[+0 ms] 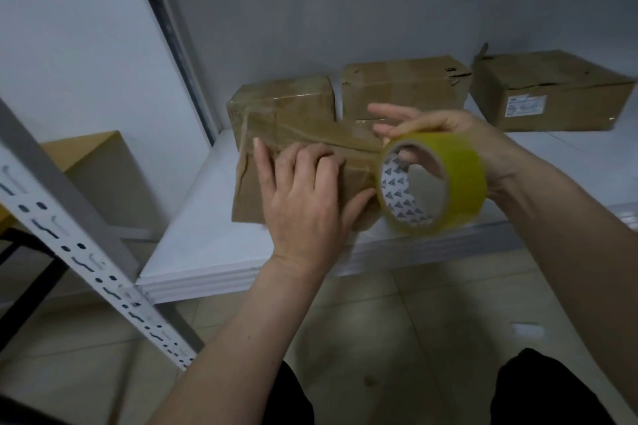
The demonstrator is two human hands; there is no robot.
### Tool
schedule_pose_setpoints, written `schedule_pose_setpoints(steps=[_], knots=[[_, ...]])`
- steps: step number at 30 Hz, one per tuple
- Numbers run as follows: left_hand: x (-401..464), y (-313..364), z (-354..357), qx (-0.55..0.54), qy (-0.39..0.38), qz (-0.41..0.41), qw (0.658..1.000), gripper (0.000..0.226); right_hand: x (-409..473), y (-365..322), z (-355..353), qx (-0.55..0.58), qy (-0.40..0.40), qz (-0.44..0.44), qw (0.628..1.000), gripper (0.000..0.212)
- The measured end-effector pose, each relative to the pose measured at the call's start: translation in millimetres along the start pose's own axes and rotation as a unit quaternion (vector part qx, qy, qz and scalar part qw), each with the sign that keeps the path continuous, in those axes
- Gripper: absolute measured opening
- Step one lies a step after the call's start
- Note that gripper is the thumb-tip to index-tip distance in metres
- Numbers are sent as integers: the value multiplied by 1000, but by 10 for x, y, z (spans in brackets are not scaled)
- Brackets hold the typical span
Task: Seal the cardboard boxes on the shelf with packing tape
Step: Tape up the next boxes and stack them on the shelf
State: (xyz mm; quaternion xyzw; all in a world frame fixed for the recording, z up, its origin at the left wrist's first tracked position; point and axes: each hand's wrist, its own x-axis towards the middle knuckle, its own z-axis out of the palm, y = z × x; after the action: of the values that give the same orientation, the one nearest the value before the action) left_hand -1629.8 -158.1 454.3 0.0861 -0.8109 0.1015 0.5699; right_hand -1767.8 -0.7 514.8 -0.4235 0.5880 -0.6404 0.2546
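A flat, tape-wrapped cardboard box (303, 133) lies at the front of the white shelf (207, 235). My left hand (303, 197) holds it, fingers bent over its top and thumb against its near side. My right hand (445, 128) holds a roll of yellowish packing tape (459, 176) at the box's right end, with a digit showing inside the core and other fingers stretched out above. The roll touches the box's right corner. Whether a strip runs from roll to box is not clear.
Three more cardboard boxes stand behind against the wall: one (283, 97) right behind the held box, one (404, 86) in the middle, one with a label (552, 93) at the right. A perforated shelf upright (86, 235) slants at left, with another box (100, 166) beyond it. Tiled floor lies below.
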Motion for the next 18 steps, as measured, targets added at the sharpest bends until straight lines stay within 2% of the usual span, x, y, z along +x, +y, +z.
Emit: schedule_pose_setpoints(steps=[2,9,12,18], knots=[[-37,-38,31,-6,4,-8,1000,50,41,26,60,-5,-1,20,1000,42],[-216,-179,65,-47,14,-9,999,46,53,-48,261,1,37,-51,998,16],[-234,-148,56,-51,37,-11,998,45,35,-41,248,1,4,-68,998,9],[-286,-122,45,-44,75,-1,996,42,-53,-38,156,-4,-91,-102,991,20]])
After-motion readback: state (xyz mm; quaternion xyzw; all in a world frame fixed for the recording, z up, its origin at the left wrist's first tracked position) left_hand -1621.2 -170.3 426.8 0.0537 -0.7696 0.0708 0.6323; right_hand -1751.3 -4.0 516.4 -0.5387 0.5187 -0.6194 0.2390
